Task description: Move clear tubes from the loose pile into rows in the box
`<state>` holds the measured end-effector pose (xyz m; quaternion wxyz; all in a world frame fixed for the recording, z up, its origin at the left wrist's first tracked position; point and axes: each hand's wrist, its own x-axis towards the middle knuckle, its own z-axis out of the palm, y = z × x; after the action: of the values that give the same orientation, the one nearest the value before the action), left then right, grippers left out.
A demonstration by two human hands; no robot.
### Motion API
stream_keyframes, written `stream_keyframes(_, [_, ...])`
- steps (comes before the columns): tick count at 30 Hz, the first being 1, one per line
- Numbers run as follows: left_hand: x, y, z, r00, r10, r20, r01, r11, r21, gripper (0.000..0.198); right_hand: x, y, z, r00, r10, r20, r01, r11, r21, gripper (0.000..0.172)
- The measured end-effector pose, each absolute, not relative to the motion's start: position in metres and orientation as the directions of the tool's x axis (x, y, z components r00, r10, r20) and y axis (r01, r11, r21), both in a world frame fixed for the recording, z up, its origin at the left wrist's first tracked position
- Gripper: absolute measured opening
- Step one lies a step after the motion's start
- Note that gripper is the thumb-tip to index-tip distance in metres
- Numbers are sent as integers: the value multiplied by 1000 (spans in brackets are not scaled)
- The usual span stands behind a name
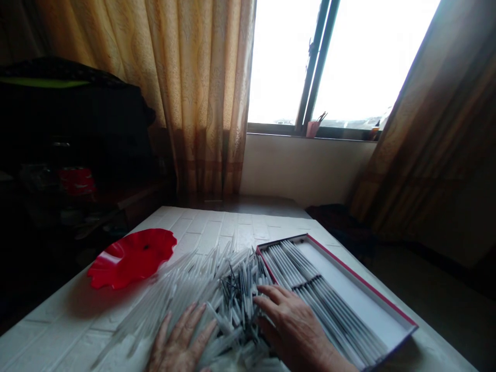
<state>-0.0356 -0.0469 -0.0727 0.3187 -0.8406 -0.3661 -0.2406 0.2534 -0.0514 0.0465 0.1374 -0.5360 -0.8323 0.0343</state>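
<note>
My left hand point(180, 338) lies with spread fingers over a loose heap of clear, thin plastic tubes point(182, 281) at the bottom centre. Right of it, my right hand point(290, 320) reaches across the near left edge of a shallow box point(360, 289). Its fingers are stretched out and slightly apart at a pile of thin dark-and-grey sticks, like pen refills point(240, 284); I see nothing held, though the thumb is hidden. Inside the box, slim grey pen-like sticks point(341, 320) lie side by side in two rows, leaving a white strip of its floor visible.
A red wavy-edged dish point(132, 258) stands left of the tubes on the white brick-patterned table point(217, 222). Behind are curtains point(205, 93) and a window with a pink cup point(312, 128) on its sill. Dark furniture with a red container point(77, 181) stands at left.
</note>
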Motion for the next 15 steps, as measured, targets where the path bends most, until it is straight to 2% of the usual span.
stream_keyframes(4, [-42, -42, -58, 574, 591, 567, 807, -525, -271, 57, 297, -50, 51, -266, 933, 243, 931, 314, -187, 27])
stream_keyframes(9, [-51, -46, -42, 551, 660, 511, 823, -533, -199, 52, 348, -44, 56, -85, 979, 183, 988, 107, -115, 28])
stream_keyframes(12, [-52, -47, -44, 567, 631, 530, 812, -538, -228, 56, 355, -36, 57, -36, 990, 139, 994, 50, -96, 28])
stream_keyframes(15, [-49, -46, -48, 596, 558, 577, 786, -552, -278, 62, 345, -27, 58, -52, 991, 120, 993, 64, -96, 26])
